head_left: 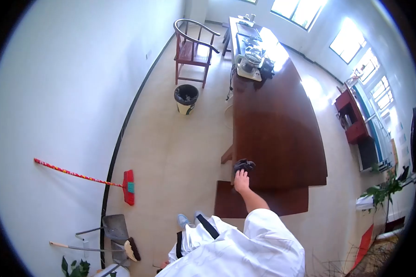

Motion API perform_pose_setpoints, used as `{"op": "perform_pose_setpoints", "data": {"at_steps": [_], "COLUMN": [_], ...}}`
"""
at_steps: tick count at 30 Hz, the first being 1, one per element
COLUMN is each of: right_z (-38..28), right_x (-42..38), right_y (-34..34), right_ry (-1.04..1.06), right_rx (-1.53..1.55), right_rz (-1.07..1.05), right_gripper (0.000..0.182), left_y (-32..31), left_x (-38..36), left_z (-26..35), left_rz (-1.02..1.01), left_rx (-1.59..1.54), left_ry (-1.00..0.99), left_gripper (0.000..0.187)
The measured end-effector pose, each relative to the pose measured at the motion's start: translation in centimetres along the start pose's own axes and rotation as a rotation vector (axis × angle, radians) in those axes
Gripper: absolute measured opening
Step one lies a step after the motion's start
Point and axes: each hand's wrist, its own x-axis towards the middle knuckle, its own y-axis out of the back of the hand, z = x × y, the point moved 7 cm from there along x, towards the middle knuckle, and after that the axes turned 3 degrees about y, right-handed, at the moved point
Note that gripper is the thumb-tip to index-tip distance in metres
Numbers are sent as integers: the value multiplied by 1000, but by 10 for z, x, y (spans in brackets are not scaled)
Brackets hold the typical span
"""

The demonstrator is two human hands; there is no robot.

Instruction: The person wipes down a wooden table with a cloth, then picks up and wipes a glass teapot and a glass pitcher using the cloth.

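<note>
My right hand [241, 181] reaches out to the near left corner of the long dark red wooden table [277, 120]. Its fingers are closed on a crumpled dark cloth [244, 165], which lies against the tabletop by the left edge. At the lower left of my white clothing, a small part of what looks like my left hand [163, 265] shows; its fingers cannot be made out. Below the table's near end is a lower dark red wooden slab [231, 203].
A glass kettle [251, 62] on its base and other tea things stand at the table's far end. Left of it are a wooden armchair [194, 51] and a waste bin [186, 106]. A red broom [129, 187] and dustpan [115, 227] lean by the left wall.
</note>
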Motion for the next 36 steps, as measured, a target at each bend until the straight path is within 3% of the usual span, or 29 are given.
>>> {"op": "perform_pose_setpoints", "data": {"at_steps": [3, 4, 9, 14, 18, 21, 24, 26, 28, 29, 30, 31, 33, 36], "right_z": [1, 5, 19, 25, 42, 50, 64, 71, 77, 80, 85, 84, 78, 76], "right_x": [8, 14, 62, 147, 224, 275, 310, 319, 323, 327, 330, 331, 330, 330], "right_y": [23, 22, 31, 61, 70, 69, 86, 94, 94, 94, 94, 91, 83, 80], "right_ry": [139, 148, 172, 140, 98, -79, -270, -309, -333, -334, -343, -363, -386, -401], "right_rx": [-125, -47, -31, 4, 145, 295, 452, 516, 538, 561, 564, 558, 568, 583], "right_rz": [206, 165, 260, 205, 200, 249, 327, 344, 345, 337, 337, 330, 251, 248], "right_gripper": [40, 47, 31, 27, 40, 38, 38, 39, 39, 39, 39, 39, 38, 39], "left_y": [4, 8, 40, 87, 127, 132, 141, 164, 147, 114, 96, 52, -30, -125], "left_x": [7, 14, 57, 110, 143, 161, 193, 219, 204, 172, 187, 169, 129, 68], "left_z": [22, 31, 97, 203, 305, 406, 492, 553, 692, 785, 835, 905, 992, 1044], "left_rz": [-10, -11, -13, 49, 101, 6, 32, 239, 491, 473, 354, 302, -16, -504], "left_rx": [92, 111, 201, 336, 161, 477, 448, 588, 929, 961, 1099, 1299, 1542, 1759], "left_ry": [-26, -43, -209, -486, -182, -372, -297, -232, -516, -614, -773, -1099, -1613, -2326], "left_gripper": [13, 13, 14, 14, 22, 25, 24, 23, 23, 22, 20, 19, 17, 14]}}
